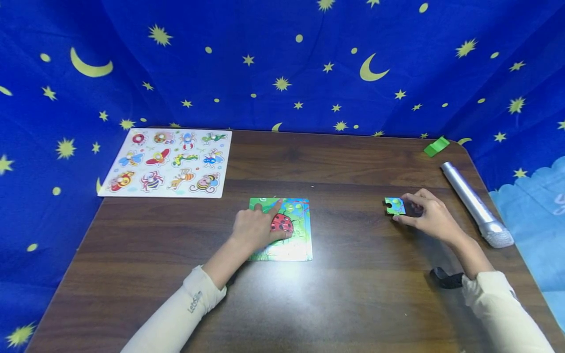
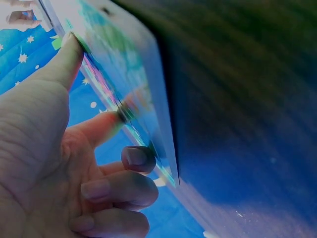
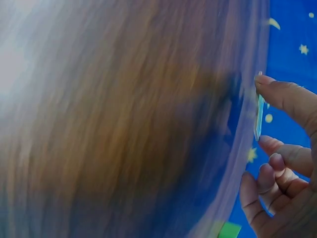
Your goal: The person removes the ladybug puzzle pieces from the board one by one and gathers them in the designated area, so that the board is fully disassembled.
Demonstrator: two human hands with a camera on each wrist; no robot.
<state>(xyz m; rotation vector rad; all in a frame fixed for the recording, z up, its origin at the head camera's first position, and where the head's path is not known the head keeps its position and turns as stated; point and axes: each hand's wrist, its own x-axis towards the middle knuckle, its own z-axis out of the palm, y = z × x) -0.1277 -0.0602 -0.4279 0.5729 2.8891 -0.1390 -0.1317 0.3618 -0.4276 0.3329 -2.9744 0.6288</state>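
In the head view my left hand (image 1: 252, 226) rests on a square jigsaw puzzle (image 1: 300, 250) showing a red ladybug on green. Its thumb and index finger are spread and touch the puzzle face, while the other fingers are bent, as the left wrist view shows. To the right, my right hand (image 1: 434, 215) pinches a small blue-green jigsaw piece (image 1: 394, 206) between thumb and index finger. The right wrist view catches that piece edge-on, held above the table; the remaining fingers are curled beside it.
A white insect peg puzzle board (image 1: 224, 166) lies at the back left of the brown wooden table (image 1: 353, 294). At the right are a silver microphone (image 1: 472, 201) and a bright green block (image 1: 437, 146). A black object (image 1: 446, 278) sits by my right wrist. Starry blue cloth (image 1: 247, 29) hangs behind.
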